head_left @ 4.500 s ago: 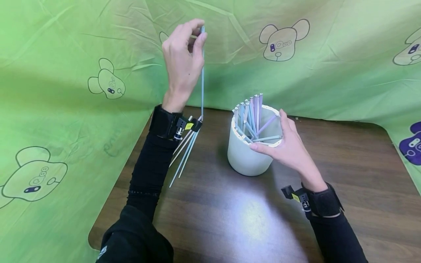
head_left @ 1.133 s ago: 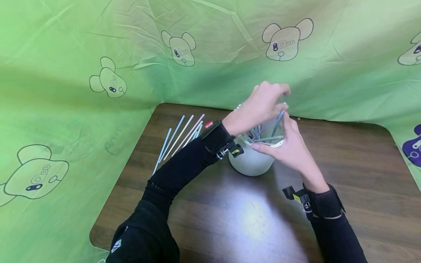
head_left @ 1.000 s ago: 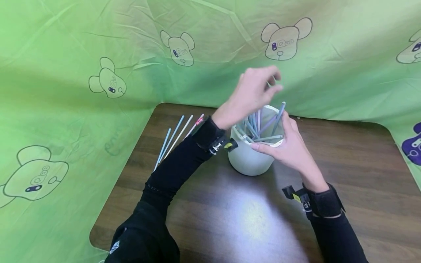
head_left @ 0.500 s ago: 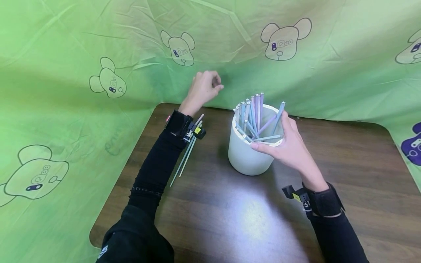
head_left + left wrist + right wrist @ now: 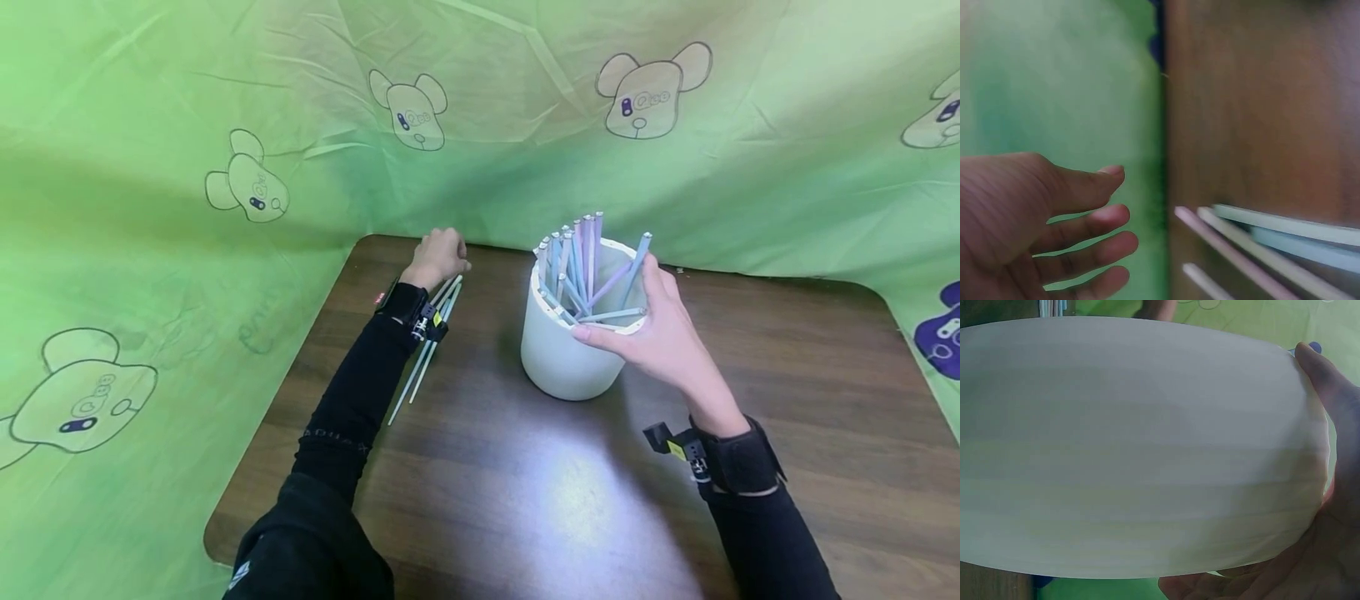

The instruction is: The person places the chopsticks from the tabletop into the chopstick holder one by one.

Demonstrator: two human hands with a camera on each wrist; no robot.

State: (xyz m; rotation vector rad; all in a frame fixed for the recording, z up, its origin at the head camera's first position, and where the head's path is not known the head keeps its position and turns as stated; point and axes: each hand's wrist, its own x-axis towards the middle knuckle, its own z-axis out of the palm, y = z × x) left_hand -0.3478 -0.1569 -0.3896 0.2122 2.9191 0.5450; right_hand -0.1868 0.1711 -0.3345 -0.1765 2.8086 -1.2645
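In the head view, my left hand is low over the far ends of several thin pastel sticks on the table. The left wrist view shows its fingers loosely extended with nothing between them, a pink stick lying just beyond. My forearm covers part of the sticks. With thumb and fingers spread around its rim, my right hand holds a white round container standing upright. Inside it, several blue, purple and white sticks lean, including a blue one near the right fingers.
The brown wooden table ends at a rounded left edge. Behind and left of it hangs a green sheet printed with bear heads. A small camera is strapped to the right wrist.
My left hand, carrying a blue stick at the earliest frame, reached over the container and came back left and down to the table sticks. A blue stick now leans in the container. The right hand stays put.
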